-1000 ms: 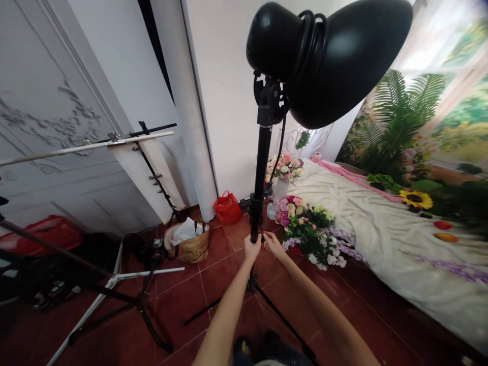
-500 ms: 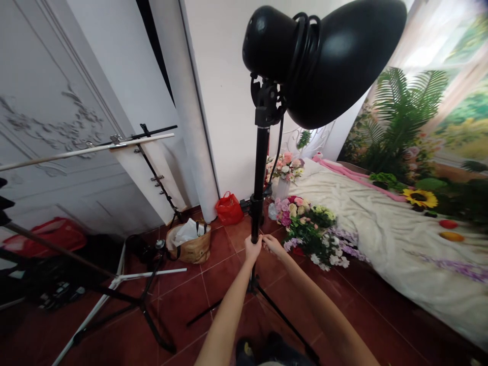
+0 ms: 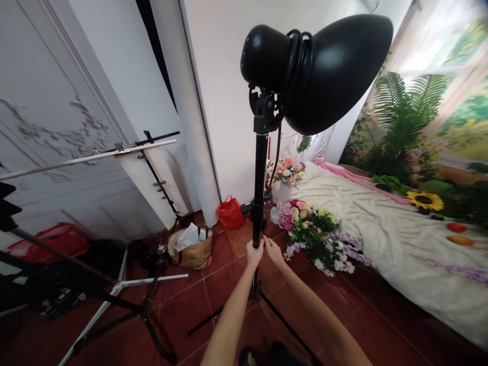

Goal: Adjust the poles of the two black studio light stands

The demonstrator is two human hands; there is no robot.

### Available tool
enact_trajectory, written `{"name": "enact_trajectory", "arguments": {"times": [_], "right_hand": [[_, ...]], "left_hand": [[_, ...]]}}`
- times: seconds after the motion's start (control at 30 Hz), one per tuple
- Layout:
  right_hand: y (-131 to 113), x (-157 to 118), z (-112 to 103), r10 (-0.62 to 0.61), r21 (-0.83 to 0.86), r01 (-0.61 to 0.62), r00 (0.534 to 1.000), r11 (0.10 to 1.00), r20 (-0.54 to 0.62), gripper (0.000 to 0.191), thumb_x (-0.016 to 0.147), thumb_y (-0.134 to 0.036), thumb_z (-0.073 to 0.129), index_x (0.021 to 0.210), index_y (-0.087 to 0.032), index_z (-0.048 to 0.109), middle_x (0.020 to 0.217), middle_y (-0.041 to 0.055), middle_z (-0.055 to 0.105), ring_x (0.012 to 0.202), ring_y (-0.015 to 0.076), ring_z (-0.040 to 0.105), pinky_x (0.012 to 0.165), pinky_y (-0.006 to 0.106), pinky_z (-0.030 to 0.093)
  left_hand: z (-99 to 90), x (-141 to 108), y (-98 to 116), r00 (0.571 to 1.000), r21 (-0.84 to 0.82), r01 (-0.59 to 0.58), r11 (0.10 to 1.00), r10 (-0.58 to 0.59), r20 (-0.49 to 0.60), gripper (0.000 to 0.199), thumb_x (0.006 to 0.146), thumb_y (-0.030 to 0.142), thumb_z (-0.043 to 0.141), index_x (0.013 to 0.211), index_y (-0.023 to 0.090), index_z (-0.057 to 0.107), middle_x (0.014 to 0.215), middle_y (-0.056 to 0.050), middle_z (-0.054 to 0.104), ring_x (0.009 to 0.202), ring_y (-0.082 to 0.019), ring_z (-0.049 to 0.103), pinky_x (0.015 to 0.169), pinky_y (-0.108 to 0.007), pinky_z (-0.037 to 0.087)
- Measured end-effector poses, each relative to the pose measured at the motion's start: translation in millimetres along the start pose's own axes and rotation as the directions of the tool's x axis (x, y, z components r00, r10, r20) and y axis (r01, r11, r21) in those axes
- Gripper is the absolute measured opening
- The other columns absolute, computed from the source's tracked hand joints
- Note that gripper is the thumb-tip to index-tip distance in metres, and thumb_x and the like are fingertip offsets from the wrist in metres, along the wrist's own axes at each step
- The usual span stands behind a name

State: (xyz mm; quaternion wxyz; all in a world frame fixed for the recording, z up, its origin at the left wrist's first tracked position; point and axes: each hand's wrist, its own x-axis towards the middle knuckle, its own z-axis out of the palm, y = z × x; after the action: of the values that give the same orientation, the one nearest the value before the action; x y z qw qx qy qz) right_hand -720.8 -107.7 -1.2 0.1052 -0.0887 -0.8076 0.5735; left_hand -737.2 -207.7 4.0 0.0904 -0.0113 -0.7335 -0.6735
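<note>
Standing between basket (image 3: 194, 252) and flowers (image 3: 310, 231), the light stand (image 3: 260, 178) is tightly clasped by the left hand (image 3: 254, 251). Whether anything is pinched by the right hand (image 3: 274, 251) cannot be told; one leg (image 3: 205, 322) is part-hidden.

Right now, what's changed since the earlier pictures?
The lamp looks lower, slightly further left and smaller; the camera's view has shifted too, so part of that may be the camera. I see nothing newly taken or clearly let go. The left hand keeps its grip around the pole, the right hand stays close beside it. Bag and basket stayed put.
</note>
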Motion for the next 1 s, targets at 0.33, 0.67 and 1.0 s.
{"name": "enact_trajectory", "arguments": {"times": [0.33,0.67,1.0], "right_hand": [[-14.4,-0.8,-11.1,-0.058,-0.035,0.058,0.998,0.998,0.013,0.042,0.077,-0.060,0.041,0.074,-0.021,0.056,0.062,0.0006,0.058,0.064,0.0165,0.055,0.054,0.022,0.039],[-8.0,-16.5,-12.3,-0.038,-0.002,0.039,0.993,0.999,0.115,0.036,0.085,-0.052,0.033,0.092,-0.024,0.054,0.066,-0.0013,0.057,0.061,0.0153,0.055,0.058,0.024,0.042],[-1.7,-2.4,-3.8,-0.025,-0.091,0.032,0.997,0.995,0.079,0.039,0.083,-0.056,0.033,0.073,-0.022,0.049,0.056,-0.0032,0.051,0.056,0.0148,0.052,0.056,0.023,0.040]], "left_hand": [[-1.6,-0.5,4.3,1.000,-0.010,0.011,1.000,-0.010,0.010,0.030,0.067,0.040,0.061,0.066,0.010,0.064,0.062,-0.007,0.063,0.060,-0.016,0.058,0.054,-0.023,0.043],[-4.7,-5.0,18.2,0.999,-0.033,0.032,0.999,-0.032,0.003,0.028,0.065,0.039,0.062,0.062,0.011,0.062,0.057,-0.005,0.061,0.054,-0.014,0.055,0.050,-0.022,0.041],[-7.7,-7.3,27.7,0.999,-0.039,0.039,0.998,-0.040,-0.005,0.025,0.064,0.036,0.063,0.061,0.011,0.063,0.059,-0.007,0.063,0.059,-0.017,0.059,0.053,-0.023,0.043]]}}
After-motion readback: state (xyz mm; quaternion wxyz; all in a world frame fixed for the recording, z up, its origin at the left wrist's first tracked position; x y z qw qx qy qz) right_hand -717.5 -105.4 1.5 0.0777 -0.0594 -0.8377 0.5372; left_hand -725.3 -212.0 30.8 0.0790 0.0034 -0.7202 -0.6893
